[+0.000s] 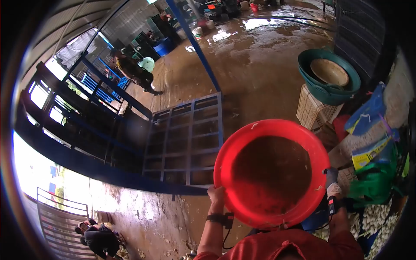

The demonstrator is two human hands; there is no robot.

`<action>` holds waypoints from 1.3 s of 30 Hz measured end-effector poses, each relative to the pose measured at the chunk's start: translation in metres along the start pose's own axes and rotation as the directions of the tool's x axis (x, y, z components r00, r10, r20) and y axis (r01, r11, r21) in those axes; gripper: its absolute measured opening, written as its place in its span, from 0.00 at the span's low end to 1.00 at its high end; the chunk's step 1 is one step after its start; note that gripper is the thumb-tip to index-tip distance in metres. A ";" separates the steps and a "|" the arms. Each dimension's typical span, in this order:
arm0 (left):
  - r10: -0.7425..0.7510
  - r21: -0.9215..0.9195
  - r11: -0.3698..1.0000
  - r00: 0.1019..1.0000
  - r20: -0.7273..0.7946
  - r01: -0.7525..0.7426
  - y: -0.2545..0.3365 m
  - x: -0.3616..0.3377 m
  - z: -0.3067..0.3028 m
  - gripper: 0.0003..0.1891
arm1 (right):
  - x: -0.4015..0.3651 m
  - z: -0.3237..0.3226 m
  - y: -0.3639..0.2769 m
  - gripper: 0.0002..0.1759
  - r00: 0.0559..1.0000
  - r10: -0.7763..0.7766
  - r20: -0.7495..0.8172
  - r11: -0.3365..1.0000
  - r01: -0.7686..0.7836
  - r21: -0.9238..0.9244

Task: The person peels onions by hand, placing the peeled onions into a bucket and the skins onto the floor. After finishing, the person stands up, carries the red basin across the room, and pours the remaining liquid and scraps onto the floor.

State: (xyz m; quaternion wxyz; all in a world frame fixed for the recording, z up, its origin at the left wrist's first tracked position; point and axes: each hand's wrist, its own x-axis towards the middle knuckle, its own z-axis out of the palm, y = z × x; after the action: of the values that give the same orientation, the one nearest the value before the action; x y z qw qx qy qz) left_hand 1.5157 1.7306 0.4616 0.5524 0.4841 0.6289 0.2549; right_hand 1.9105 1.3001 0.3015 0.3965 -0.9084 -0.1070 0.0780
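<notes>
A large round red plastic basin (pixel 234 190) is held up in front of my body, its inside dark brown and in shadow. My left hand (pixel 216 195) is bare and closed around the basin's left rim. On the opposite side, my right hand (pixel 333 182) wears a grey and white glove and grips the right rim. Both wrists carry dark straps with small devices and cords.
Teal tubs (pixel 307 71) holding a tan bowl (pixel 329 72) stand on a plastic crate (pixel 310 106). A blue metal frame (pixel 189 143) is at left. One person (pixel 132 69) walks beyond it; another (pixel 102 238) bends at lower left. White bulbs (pixel 381 221) lie at right.
</notes>
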 end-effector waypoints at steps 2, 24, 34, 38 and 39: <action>0.057 0.023 0.998 0.998 -0.028 -0.056 0.010 0.030 0.017 0.06 | 0.052 0.032 -0.002 0.09 0.994 0.097 0.043 0.985 -0.103 0.142; 0.003 0.033 0.999 0.996 0.087 -0.006 0.235 0.384 0.231 0.04 | 0.366 0.207 -0.259 0.07 0.853 0.509 0.114 0.731 -0.499 0.466; -0.054 0.051 0.997 0.998 -0.011 0.054 0.286 0.494 0.354 0.10 | 0.538 0.276 -0.230 0.12 0.889 0.451 0.073 0.852 -0.454 0.261; -0.004 0.242 0.970 0.998 -0.060 0.018 0.299 0.550 0.404 0.09 | 0.596 0.316 -0.220 0.12 0.815 0.562 0.140 0.618 -0.527 0.583; 0.006 0.232 0.973 0.998 -0.066 0.009 0.312 0.558 0.422 0.09 | 0.607 0.317 -0.220 0.13 0.845 0.523 0.109 0.698 -0.498 0.515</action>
State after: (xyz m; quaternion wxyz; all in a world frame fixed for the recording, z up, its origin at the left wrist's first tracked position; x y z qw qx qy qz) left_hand 2.0589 2.2623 0.3691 0.4710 0.5361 0.6727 0.1952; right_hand 2.3948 1.8245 0.2157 0.5936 -0.7601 0.1837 0.1900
